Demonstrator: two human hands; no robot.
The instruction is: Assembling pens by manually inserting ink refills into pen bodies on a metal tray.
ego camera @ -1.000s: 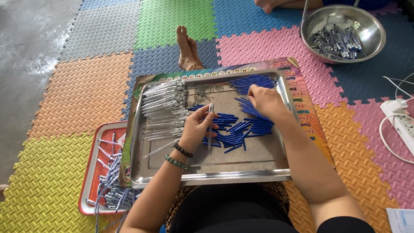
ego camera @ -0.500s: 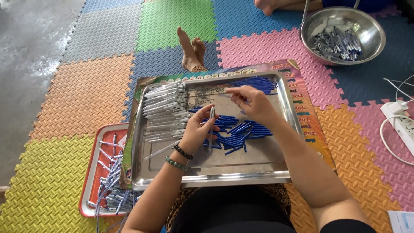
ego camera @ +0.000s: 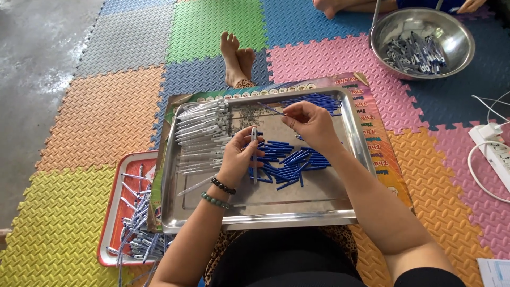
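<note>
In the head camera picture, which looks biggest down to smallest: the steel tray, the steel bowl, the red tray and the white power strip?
1. Steel tray, clearly the largest.
2. Steel bowl, though it lies farther away.
3. Red tray, partly hidden under the steel tray, so its rank against the bowl is unsure.
4. White power strip, cut off by the edge.

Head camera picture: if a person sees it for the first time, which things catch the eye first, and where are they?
First comes the steel tray on the person's lap, with a heap of short blue pieces in its middle and clear pen barrels stacked along its left side. Above it the left hand holds one barrel upright, and the right hand pinches a thin blue piece. Bright foam mats cover the floor, and a steel bowl of parts sits top right.
</note>
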